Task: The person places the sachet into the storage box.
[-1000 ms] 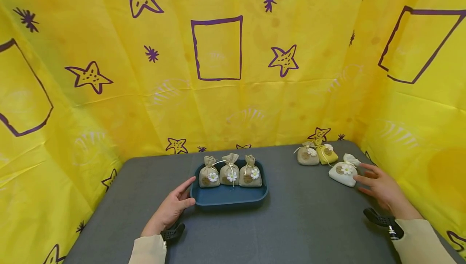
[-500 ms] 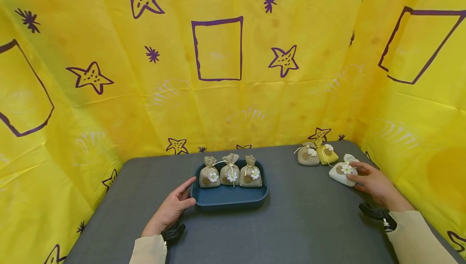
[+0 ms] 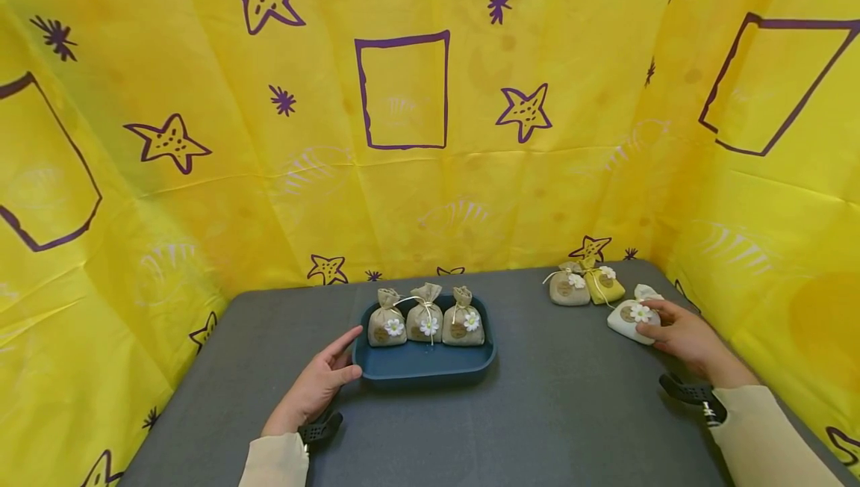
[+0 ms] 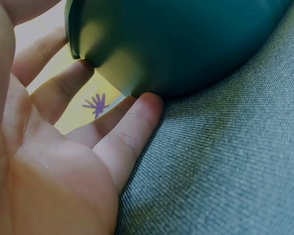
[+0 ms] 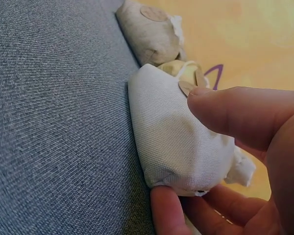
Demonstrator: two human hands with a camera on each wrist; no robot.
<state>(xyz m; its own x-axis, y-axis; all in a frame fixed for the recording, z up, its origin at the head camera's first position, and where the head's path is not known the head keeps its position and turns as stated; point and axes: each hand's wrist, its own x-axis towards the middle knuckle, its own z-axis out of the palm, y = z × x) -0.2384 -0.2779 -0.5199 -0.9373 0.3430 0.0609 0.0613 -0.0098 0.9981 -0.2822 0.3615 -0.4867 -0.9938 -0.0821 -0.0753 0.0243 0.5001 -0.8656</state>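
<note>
Right hand (image 3: 685, 335) on white pouch (image 3: 630, 320) at right side of grey table (image 3: 537, 412); thumb on top, fingers curled under lower edge, pinching it. Pouch lies on table, just beside yellow pouch (image 3: 602, 284) and beige pouch (image 3: 568, 287) behind it.

Left hand (image 3: 316, 385) rests against left end of blue tray (image 3: 423, 364); fingers straight, slightly spread, tips touching tray wall. Thumb apparently on near rim, hard to tell. Three burlap pouches (image 3: 425, 315) stand upright in row inside tray.
</note>
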